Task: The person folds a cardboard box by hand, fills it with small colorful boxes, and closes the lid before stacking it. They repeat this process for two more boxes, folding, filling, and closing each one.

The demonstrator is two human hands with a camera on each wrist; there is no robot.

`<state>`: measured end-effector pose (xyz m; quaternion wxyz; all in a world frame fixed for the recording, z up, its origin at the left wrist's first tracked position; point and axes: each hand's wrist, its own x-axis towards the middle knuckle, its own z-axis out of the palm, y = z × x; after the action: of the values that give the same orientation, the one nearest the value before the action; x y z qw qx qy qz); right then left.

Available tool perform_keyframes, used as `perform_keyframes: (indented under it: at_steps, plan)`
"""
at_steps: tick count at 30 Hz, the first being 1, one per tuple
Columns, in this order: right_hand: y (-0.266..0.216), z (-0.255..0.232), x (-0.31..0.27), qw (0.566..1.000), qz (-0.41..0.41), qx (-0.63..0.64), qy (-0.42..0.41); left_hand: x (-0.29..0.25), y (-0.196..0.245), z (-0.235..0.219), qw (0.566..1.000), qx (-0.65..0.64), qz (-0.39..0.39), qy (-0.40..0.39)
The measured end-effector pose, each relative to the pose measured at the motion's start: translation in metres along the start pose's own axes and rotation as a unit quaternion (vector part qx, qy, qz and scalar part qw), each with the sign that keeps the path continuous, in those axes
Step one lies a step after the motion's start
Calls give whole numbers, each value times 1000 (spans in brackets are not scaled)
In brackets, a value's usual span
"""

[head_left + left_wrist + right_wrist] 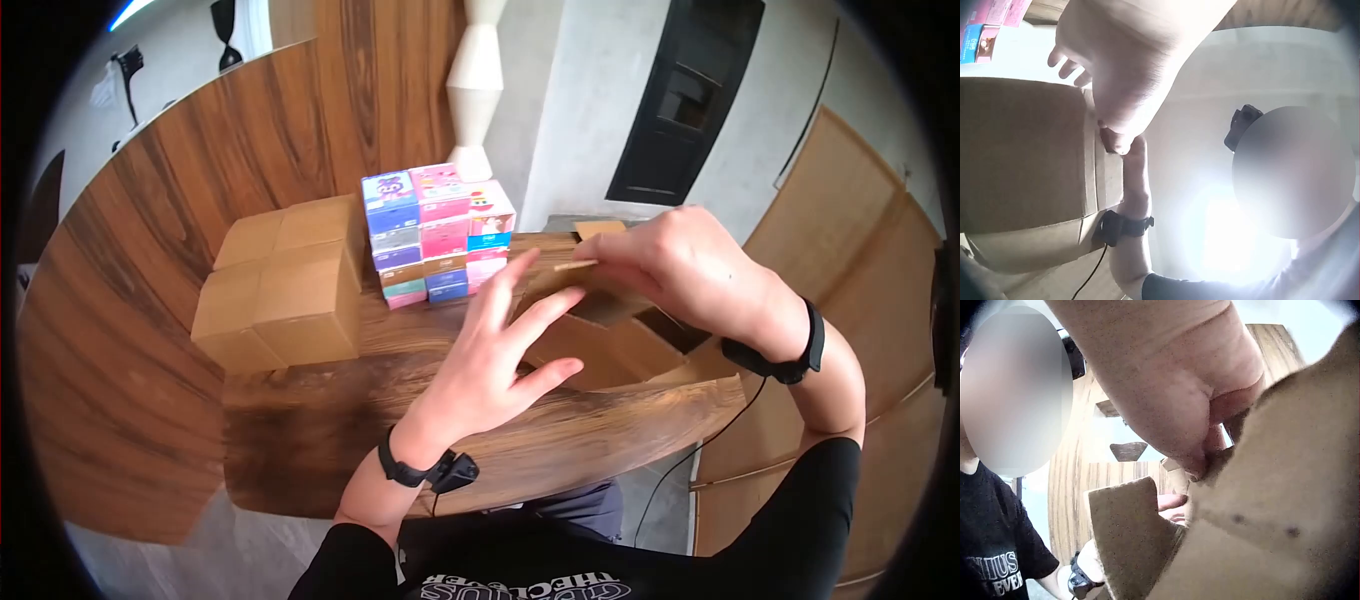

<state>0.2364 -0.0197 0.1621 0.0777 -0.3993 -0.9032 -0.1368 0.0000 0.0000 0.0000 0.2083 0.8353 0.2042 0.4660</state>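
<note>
An open brown cardboard box (590, 355) stands on the wooden table in front of the person, its flaps raised. With curled fingers, the right hand (690, 275) grips the cardboard at the top of this box. In the right wrist view its fingertips pinch the edge beside an upright flap (1125, 531), partly hidden by the hand. The left hand (490, 365) is at the box's left side, fingers spread and thumb apart. From the left wrist view, that hand (1125, 69) lies along the edge of the box wall (1019, 156).
Left on the table (330, 440) sits a closed brown carton block (275, 280). Small colourful boxes (445, 225) are stacked at the back middle, before a white sculpted column (475, 90). A black cable (680, 465) hangs from the right wrist strap past the table edge.
</note>
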Motion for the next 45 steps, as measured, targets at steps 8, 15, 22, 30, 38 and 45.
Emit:
perform_keyframes:
  at_steps: [8, 15, 22, 30, 38, 45]
  plan:
    - [-15, 13, 8, 1000, -30, 0, 7, 0, -1, -4, 995, -41, -91, 3]
    - [0, 16, -15, 998, 48, 50, -6, 0, -11, -2, 996, -31, -62, 53]
    - [34, 34, -78, 940, 251, 213, 93, -1, -11, -15, 986, -80, -131, 62]
    - [56, 92, -135, 840, 103, 492, 205, 0, -13, -37, 953, -222, -143, 150]
    - [27, 106, -76, 875, -58, 406, 258, -8, -11, -59, 929, -266, -228, 117]
    - [-3, 112, -49, 852, -65, 425, 300, -6, 11, -69, 928, -270, -212, 148]
